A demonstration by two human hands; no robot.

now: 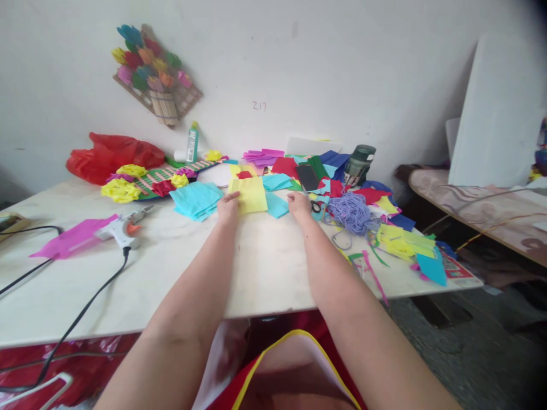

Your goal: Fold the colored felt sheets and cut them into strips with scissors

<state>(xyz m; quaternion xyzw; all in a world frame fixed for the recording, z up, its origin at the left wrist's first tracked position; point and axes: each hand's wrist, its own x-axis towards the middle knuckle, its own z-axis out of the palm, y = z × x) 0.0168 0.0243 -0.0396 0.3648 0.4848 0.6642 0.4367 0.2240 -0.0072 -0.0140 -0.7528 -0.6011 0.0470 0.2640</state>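
Observation:
My left hand [228,207] rests on the near left edge of a yellow paper sheet [249,194] on the pale table [179,273], fingers curled and touching the sheet. My right hand [298,205] lies on the table just right of a small light-blue paper piece [277,205], fingers curled downward and nothing visible in them. Black-handled scissors [316,207] sit right beside that hand. A stack of light-blue paper [196,200] lies left of my left hand.
A white glue gun [123,228] with a black cord lies at left on a pink paper strip [70,239]. A purple yarn bundle [352,212], coloured paper scraps, a green jar [359,164], a glue bottle [192,142], a red bag [111,155] and paper flowers crowd the far side.

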